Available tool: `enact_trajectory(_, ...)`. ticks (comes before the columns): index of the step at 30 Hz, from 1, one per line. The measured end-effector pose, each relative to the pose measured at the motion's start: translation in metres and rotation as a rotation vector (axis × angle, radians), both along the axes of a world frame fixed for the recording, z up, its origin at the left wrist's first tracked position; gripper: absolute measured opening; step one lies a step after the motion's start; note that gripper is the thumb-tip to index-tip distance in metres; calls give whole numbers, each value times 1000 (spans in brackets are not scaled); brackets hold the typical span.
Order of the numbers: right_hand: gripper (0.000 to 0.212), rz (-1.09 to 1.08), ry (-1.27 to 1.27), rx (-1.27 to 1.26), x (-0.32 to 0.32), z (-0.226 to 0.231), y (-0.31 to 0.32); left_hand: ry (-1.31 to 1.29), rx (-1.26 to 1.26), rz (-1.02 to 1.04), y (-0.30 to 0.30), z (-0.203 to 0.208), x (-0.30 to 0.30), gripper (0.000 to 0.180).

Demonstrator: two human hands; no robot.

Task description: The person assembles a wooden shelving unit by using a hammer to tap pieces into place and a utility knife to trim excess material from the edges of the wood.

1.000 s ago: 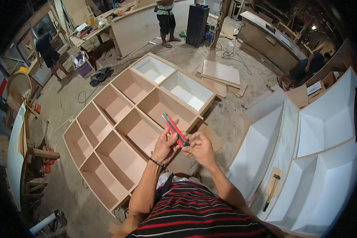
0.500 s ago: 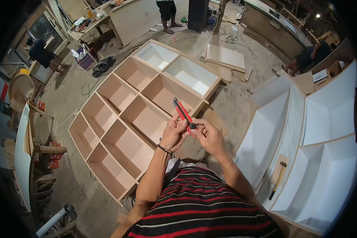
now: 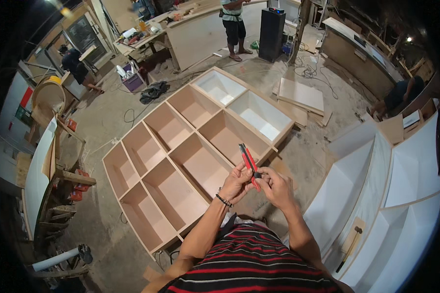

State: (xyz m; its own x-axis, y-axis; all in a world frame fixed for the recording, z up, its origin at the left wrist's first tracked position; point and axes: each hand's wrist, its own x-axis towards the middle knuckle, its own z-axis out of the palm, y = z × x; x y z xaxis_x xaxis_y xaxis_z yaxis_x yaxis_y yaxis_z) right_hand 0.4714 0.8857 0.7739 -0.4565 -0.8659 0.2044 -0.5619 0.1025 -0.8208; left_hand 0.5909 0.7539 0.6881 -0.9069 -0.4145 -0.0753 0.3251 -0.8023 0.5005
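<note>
A red and black utility knife [image 3: 248,159] points away from me, its metal tip at the far end. My left hand [image 3: 236,182] is closed around the knife's body from the left. My right hand [image 3: 275,187] pinches the black knob near the knife's lower end with thumb and fingers. Just beyond both hands lies a large wooden shelf unit [image 3: 195,131] with several open compartments. Two of its far compartments are lined white; the others show bare light-brown board.
White-lined cabinets [image 3: 344,190] stand at the right, with a hammer [image 3: 349,249] lying on one. Stacked boards [image 3: 300,95] rest beyond the shelf unit. Cables [image 3: 308,73] trail over the floor. Other people [image 3: 234,29] are at the back, far left and far right.
The whole scene has shifted right and down in the view, showing more of the back of the workshop. Both hands still hold the utility knife in much the same grip.
</note>
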Motion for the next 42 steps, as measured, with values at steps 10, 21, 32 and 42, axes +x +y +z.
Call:
enact_trajectory(10,26,60,189,-14,-2,-8,10,-47,-26,-12,7,8,6,47)
enact_trajectory(21,57,74,341,154,-20,-25,17,-125,0,-34,15,-7,0,42)
enact_trajectory(32,40,3,236,219,-16,-29,69,-123,-15,-265,38,-21,-14,47)
enact_trajectory(42,42,-69,195,268,-18,-26,94,-136,9,-376,49,-26,-25,49)
